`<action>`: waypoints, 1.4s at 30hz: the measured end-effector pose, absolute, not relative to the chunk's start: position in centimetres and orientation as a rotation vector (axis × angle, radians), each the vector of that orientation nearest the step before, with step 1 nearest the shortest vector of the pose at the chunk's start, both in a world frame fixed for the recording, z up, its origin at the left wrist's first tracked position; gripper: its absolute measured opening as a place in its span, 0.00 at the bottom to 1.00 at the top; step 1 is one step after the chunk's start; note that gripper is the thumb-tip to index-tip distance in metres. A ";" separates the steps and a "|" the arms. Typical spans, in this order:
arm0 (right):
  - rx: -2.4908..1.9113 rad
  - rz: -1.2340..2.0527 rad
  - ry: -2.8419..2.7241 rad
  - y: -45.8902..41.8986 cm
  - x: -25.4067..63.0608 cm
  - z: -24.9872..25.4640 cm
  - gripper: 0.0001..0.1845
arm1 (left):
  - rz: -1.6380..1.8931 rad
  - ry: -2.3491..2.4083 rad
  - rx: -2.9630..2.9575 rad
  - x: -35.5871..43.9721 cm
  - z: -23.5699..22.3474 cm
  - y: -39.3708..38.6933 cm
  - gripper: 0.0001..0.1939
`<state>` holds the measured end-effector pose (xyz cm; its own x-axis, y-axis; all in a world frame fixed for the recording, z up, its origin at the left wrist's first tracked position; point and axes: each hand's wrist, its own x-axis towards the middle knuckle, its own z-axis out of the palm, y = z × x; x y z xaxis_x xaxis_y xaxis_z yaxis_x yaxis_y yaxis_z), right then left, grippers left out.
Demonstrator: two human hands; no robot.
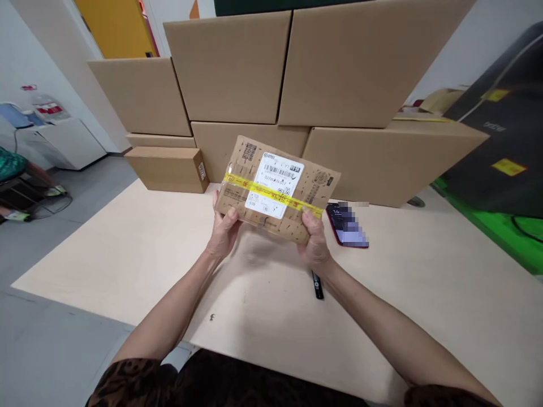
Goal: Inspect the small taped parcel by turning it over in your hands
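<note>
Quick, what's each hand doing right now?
Left hand: closed on the near left corner of the taped parcel.
Right hand: closed on its near right corner.

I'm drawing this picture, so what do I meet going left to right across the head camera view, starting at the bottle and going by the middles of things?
Bottle, little box, left hand, parcel, right hand, phone.

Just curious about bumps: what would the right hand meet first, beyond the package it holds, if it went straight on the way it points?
Beyond the package, the right hand would probably meet the lower middle cardboard box behind it; depth is hard to judge.
</note>
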<state>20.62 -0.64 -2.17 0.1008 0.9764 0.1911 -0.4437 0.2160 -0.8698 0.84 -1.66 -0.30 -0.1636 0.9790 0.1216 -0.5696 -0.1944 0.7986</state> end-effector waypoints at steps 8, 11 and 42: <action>-0.618 1.257 -1.268 -1.0 21.6 -1.5 0.57 | 1.660 0.743 0.723 -0.1 0.2 -0.9 0.37; -0.671 1.204 -1.233 -0.5 23.0 -0.1 0.62 | 1.698 0.758 0.756 -0.7 0.6 -1.2 0.42; -0.578 1.117 -0.968 -0.3 24.5 3.8 0.41 | 1.443 0.898 1.559 -1.6 -2.0 -1.2 0.61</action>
<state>24.46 -0.27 3.75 0.1181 0.9295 0.3493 -0.4777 0.3616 -0.8007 -1.58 -1.19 -1.96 0.0926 0.9036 0.4181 -0.0240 -0.4178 0.9082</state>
